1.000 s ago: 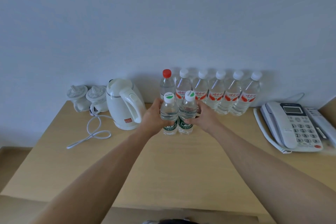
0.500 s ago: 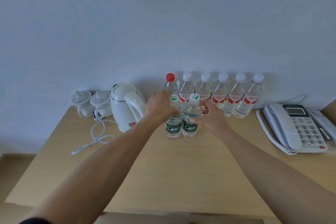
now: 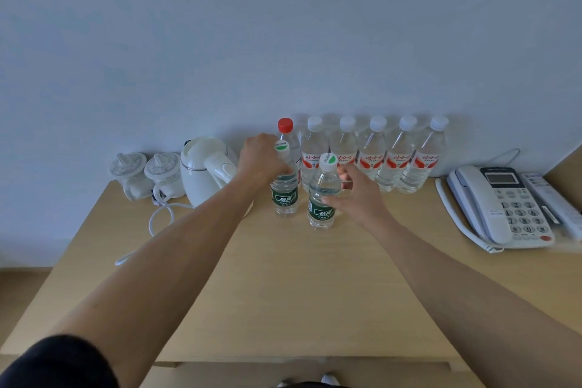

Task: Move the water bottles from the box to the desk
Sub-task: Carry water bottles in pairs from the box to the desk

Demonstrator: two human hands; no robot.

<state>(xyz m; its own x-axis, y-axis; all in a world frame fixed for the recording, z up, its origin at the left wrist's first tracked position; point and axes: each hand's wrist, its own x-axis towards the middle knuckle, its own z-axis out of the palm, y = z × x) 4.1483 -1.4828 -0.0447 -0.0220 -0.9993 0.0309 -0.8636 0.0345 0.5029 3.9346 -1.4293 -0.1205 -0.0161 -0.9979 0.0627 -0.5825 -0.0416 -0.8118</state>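
Observation:
Two small green-labelled water bottles stand upright on the wooden desk (image 3: 283, 287). My left hand (image 3: 263, 161) grips the upper part of the left bottle (image 3: 285, 197). My right hand (image 3: 357, 198) holds the right bottle (image 3: 322, 208) loosely, thumb on its front and fingers at its right side. A gap separates the two bottles. Behind them, against the wall, stand a red-capped bottle (image 3: 286, 126) and a row of several white-capped bottles with red labels (image 3: 371, 161). No box is identifiable.
A white kettle (image 3: 204, 170) with its cord (image 3: 160, 217) and two lidded cups (image 3: 130, 173) stand at the back left. At the right edge lie a desk phone (image 3: 497, 205) and a remote (image 3: 551, 201). A brown surface (image 3: 299, 372) shows below the desk's front edge.
Both bottles came down from the air onto the desk. They were pressed together; now the left one is further back and the right one nearer me.

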